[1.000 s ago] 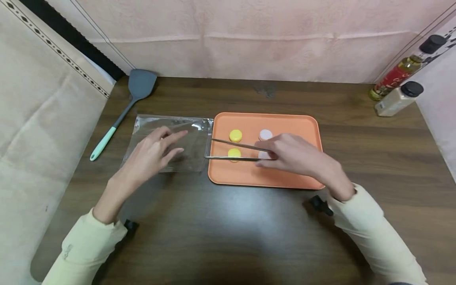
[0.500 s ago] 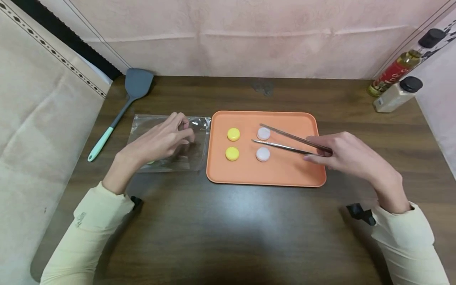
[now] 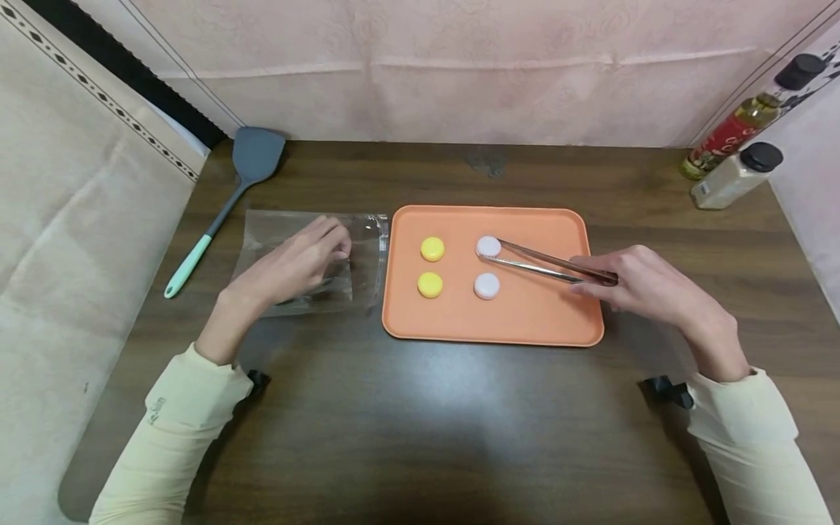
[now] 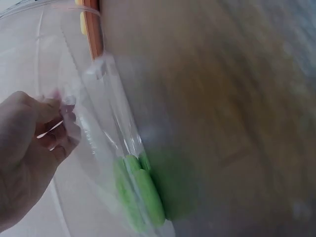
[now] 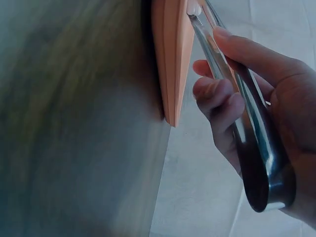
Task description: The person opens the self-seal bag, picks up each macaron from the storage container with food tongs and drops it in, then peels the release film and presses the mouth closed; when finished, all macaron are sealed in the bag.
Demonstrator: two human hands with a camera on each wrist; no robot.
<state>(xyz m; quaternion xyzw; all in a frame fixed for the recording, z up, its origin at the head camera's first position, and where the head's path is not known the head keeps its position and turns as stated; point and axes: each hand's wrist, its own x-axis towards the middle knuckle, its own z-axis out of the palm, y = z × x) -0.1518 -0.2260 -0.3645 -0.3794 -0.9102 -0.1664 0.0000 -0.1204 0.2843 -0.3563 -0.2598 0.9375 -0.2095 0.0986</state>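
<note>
Left hand [image 3: 295,261]: clear plastic bag [image 3: 370,262], pinched by closed fingers.
Right hand [image 3: 652,286]: silver metal tongs [image 3: 558,261], clasped by curled fingers, likely for nipping white disc [image 3: 488,246].

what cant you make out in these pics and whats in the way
Green pieces, left wrist view: veiled by the clear bag and blur; kind and exact count unclear.
Left hand, head view: its curled fingertips are hidden by the hand itself.
White disc at the tips of the tongs, right wrist view: cut off by the top edge.
Bottle, head view: small label lettering too small to read.
</note>
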